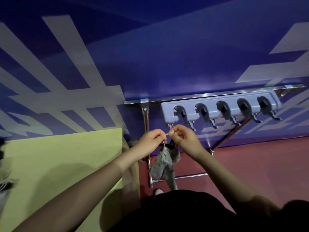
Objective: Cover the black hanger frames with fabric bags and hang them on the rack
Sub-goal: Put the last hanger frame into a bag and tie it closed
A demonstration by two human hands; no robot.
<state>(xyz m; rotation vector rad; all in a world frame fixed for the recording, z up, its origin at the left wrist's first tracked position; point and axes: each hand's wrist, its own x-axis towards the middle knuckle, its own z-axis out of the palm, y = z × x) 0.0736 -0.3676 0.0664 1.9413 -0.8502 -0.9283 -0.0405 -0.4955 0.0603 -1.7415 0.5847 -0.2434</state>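
Head view. Grey rack (217,108) with five clips and hooks hangs from a steel rail (200,96) on a metal stand; open air below its leftmost hook, where both hands work. Yellow-green table (66,164) edge close at left; red floor (250,164) open at right. Blue wall (167,56) with pale lettering behind. Left hand (150,141) and right hand (185,139) each pinch the pale drawstring (168,133), fingers curled tight. Fabric bag (163,164) dangles beneath, black hanger frame (171,145) showing at its mouth.
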